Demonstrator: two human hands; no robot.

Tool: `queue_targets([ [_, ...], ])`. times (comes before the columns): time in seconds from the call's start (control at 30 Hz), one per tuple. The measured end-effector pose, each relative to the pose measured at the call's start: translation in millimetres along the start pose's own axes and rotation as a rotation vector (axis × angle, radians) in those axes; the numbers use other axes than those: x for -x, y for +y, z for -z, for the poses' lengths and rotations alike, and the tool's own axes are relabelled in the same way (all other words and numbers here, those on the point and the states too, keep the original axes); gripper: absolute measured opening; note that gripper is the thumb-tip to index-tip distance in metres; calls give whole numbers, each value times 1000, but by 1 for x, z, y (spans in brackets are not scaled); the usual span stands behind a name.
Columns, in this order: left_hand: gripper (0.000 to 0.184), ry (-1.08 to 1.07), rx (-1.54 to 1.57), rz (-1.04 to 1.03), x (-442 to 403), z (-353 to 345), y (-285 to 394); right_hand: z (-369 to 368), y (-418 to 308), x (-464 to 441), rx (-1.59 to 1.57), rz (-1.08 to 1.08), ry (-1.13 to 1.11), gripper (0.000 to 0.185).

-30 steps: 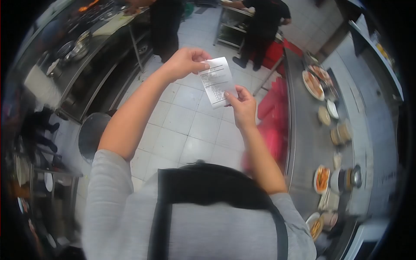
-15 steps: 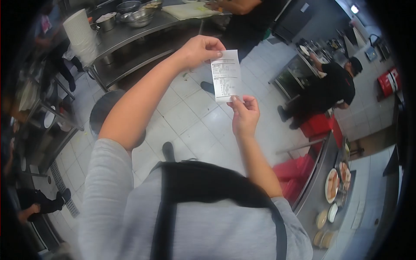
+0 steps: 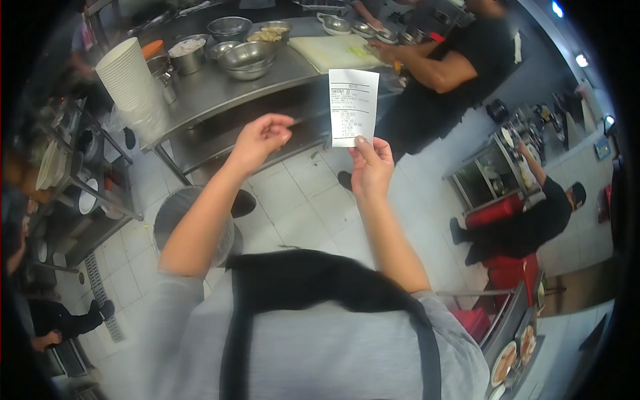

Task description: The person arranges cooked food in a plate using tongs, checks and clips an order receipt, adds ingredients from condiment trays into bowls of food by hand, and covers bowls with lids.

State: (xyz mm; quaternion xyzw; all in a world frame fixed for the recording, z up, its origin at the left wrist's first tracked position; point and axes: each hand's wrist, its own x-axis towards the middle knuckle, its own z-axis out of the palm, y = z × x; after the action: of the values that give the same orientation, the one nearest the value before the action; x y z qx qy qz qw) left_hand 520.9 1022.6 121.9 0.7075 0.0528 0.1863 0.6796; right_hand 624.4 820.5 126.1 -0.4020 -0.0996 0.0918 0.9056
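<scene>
Kitchen floor [image 3: 313, 207] below, printed slip [image 3: 353, 103] in our right hand [image 3: 370, 167]

White tiles spread beneath us. Nearest, we wear a black apron [image 3: 320, 283] over a grey short-sleeved shirt [image 3: 333, 353]. Our right hand is clamped on the slip's lower edge, thumb in front, keeping the paper nearly upright before us; most of its print is too small for us to read. Our left hand [image 3: 260, 143] hangs to the left of the slip and well apart from it, fingers loosely curled, thumb and fingertips parted. Under our left forearm we see a round bin [image 3: 172, 212] with a plastic liner. Off to our right, plates of food [image 3: 505, 363] lie on a counter, near red containers [image 3: 512, 273].

Past our hands stands a metal table [image 3: 200, 100]. We find a tall stack of white tubs [image 3: 123, 70] at its left corner, metal bowls [image 3: 247, 61] near the middle, and a white cutting board [image 3: 327, 53] farther right. One co-worker [image 3: 443, 87] in black has both hands by the board's right end. Farther off, another person [image 3: 527, 220], in a dark cap, stretches an arm toward a shelf unit [image 3: 483, 177].
</scene>
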Motion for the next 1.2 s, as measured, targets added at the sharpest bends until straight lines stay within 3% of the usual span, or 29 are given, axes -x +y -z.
queue_targets([
  [0.13, 27, 188, -119, 107, -2, 41, -26, -14, 17, -66, -42, -16, -50, 19],
  [0.2, 35, 277, -125, 185, 3, 64, -54, -17, 26, -105, -65, -13, -77, 19],
  [0.27, 48, 364, -289, 36, 13, 68, -77, -20, 32, -147, -91, -25, -111, 19],
  [0.37, 64, 501, -141, 278, 58, 89, -183, -27, 34, -201, -115, -31, -159, 20],
  [0.4, 62, 586, -102, 343, 71, 81, -206, -30, 37, -223, -118, -33, -174, 20],
  [0.43, 46, 536, -412, 492, 93, 83, -241, -33, 40, -242, -120, -28, -196, 20],
  [0.47, 40, 326, -861, 577, 96, 62, -225, -36, 44, -262, -121, -25, -219, 20],
  [0.5, 43, 280, -551, 726, 125, 70, -283, -40, 48, -278, -122, -22, -239, 20],
  [0.57, 55, 293, -104, 576, 181, 61, -353, -52, 55, -307, -153, -77, -283, 22],
  [0.67, 56, 220, -339, 963, 188, 32, -353, -78, 64, -361, -269, -128, -300, 27],
  [0.73, 56, 222, -376, 1065, 167, 30, -350, -99, 69, -411, -340, -138, -324, 31],
  [0.9, 57, 316, -348, 1008, 85, 60, -341, -144, 52, -537, -392, 75, -290, 25],
  [1.07, 58, 389, -340, 916, 5, 101, -328, -151, 34, -690, -440, 117, -204, 21],
  [1.2, 59, 444, -342, 911, -36, 120, -323, -120, 27, -827, -372, 110, 59, 23],
])
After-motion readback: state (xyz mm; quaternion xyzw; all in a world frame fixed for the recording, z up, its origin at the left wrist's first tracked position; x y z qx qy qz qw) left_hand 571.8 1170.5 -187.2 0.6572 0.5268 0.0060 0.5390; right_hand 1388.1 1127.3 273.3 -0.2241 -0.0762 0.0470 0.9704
